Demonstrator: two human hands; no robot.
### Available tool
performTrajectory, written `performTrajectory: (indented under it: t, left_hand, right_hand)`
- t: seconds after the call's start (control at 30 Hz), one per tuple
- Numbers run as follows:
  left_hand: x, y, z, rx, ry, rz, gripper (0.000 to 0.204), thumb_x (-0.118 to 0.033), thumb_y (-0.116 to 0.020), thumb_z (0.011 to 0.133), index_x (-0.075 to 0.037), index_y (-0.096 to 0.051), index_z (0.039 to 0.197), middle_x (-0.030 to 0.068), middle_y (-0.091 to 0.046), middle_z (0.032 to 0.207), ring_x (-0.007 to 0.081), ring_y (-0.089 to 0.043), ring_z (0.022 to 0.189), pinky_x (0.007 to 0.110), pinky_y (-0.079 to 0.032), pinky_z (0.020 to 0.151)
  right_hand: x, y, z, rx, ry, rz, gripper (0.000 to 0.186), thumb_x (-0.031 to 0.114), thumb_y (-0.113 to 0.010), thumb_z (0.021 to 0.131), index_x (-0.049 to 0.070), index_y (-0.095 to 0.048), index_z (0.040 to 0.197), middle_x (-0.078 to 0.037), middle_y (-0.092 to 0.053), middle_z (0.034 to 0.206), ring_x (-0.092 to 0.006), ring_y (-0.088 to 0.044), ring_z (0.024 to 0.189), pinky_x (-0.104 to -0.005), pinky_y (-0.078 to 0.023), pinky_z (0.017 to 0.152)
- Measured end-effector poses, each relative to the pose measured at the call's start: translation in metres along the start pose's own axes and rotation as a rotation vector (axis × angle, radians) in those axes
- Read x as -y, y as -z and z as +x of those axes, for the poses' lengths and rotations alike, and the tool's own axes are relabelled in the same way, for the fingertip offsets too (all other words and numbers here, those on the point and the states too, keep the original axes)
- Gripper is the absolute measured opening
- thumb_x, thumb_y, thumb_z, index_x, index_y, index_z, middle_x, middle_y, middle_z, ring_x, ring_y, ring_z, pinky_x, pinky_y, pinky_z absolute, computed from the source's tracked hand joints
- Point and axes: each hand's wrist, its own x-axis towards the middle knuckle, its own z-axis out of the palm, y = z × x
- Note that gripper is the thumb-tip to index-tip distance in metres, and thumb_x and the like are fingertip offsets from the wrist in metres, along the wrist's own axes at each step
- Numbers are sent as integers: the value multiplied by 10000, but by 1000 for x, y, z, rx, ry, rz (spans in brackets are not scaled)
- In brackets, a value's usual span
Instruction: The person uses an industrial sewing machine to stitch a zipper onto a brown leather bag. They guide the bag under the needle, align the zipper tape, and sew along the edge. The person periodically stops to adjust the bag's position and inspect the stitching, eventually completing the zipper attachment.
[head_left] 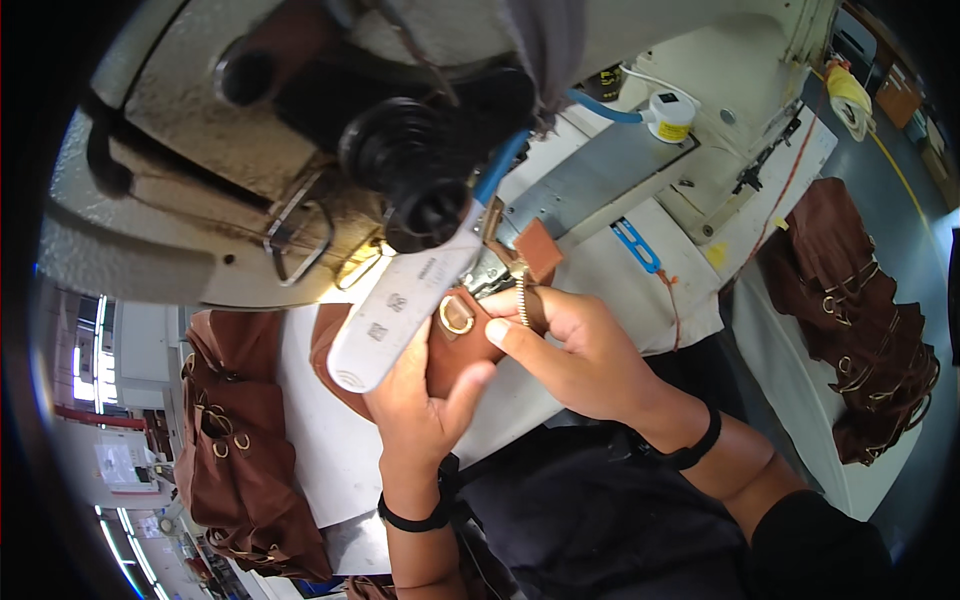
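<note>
Two o'clock: flat blue slotted plastic tool (pixel 648 259); farther out, rumpled yellow cloth bundle (pixel 849 102), brown rectangular box (pixel 897 98) beyond. Eight o'clock: long white tube lights (pixel 141 552).

A black wristband (pixel 410 524) is worn behind the left hand (pixel 420 390), a matching strap (pixel 707 448) behind the right hand (pixel 580 355); farther back, a black sleeve (pixel 815 540) and dark clothing (pixel 600 505) are seen.

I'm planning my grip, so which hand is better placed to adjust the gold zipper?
Probably the right hand: it sits right beside the gold zipper, while the left hand lies farther left, near the gold ring.
</note>
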Motion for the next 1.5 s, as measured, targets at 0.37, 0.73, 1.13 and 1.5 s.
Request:
performTrajectory:
  t: [0.37, 0.73, 1.13, 1.5]
  left_hand:
    - [-45, -47, -3, -433, 373, -263, 178, 2, -744, 927, 18, -631, 1064, 175, -713, 1177, 194, -700, 987, 304, -573, 839]
    - [-54, -23, 5, -318, 572, -561, 58, -1, -679, 1002, 16, -629, 1026, 140, -699, 1193, 123, -653, 1006, 273, -534, 897]
    - [-43, -25, 13, -391, 632, -620, 127, -51, -735, 966, 61, -726, 1024, 90, -740, 1004, 123, -702, 897, 248, -557, 813]
    - [-20, -33, 6, -303, 446, -400, 110, -52, -653, 1025, 25, -634, 1100, 114, -687, 1198, 97, -649, 975, 243, -529, 861]
  right_hand:
    - [-25, 28, -5, -7, 262, -519, 200, 203, -729, 953, 12, -745, 1008, -119, -750, 958, -254, -690, 969, -352, -516, 849]
    - [-10, 13, -14, -41, 95, -175, 194, 186, -729, 957, 1, -710, 901, -44, -661, 792, -106, -559, 755, -293, -463, 715]
    - [-9, 8, 1, -73, 160, -153, 186, 164, -725, 953, -5, -688, 882, -12, -645, 788, -70, -536, 761, -283, -448, 699]
    - [-4, 5, 6, -58, 84, -110, 127, 106, -748, 951, -18, -762, 971, -20, -709, 875, -81, -607, 836, -278, -476, 754]
